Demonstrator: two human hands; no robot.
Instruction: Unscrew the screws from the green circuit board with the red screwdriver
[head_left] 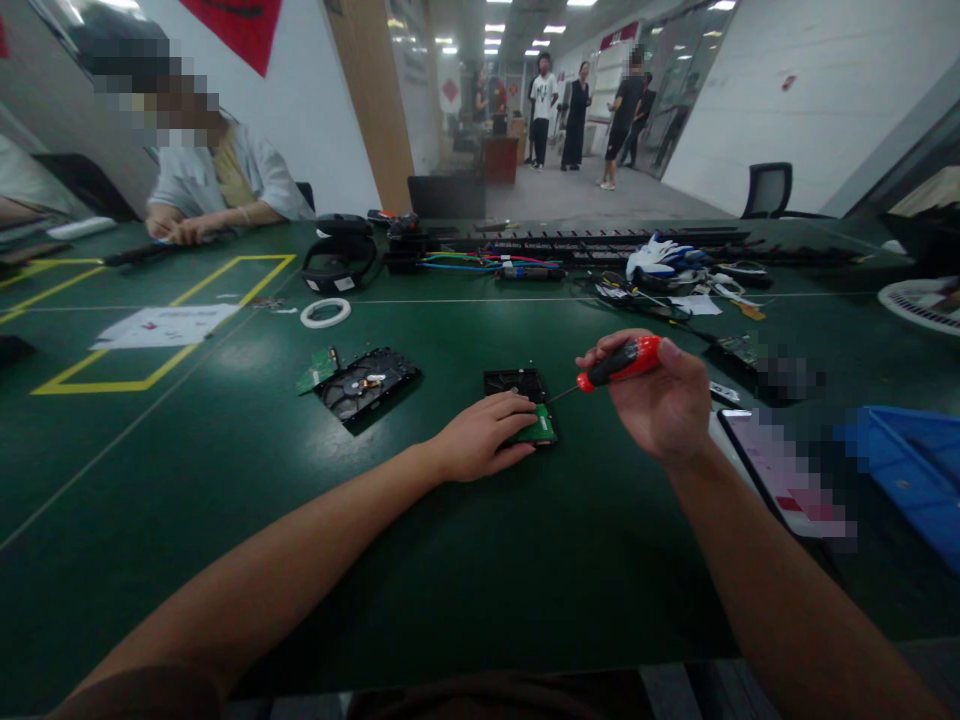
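Note:
A black hard drive with a green circuit board lies on the green table. Over its near part rests my left hand, fingers spread on the board and drive. My right hand is wrapped round the red and black handle of a screwdriver, right of the drive. The thin shaft points left and down, its tip at the drive's right edge by my left fingertips; exact contact is too small to tell. Further left lies another opened drive, a green board beside it.
A phone or tablet and a blue bin are at the right. Behind are a white tape roll, a black headset, cables and gloves. A person sits across at the left; others stand far back.

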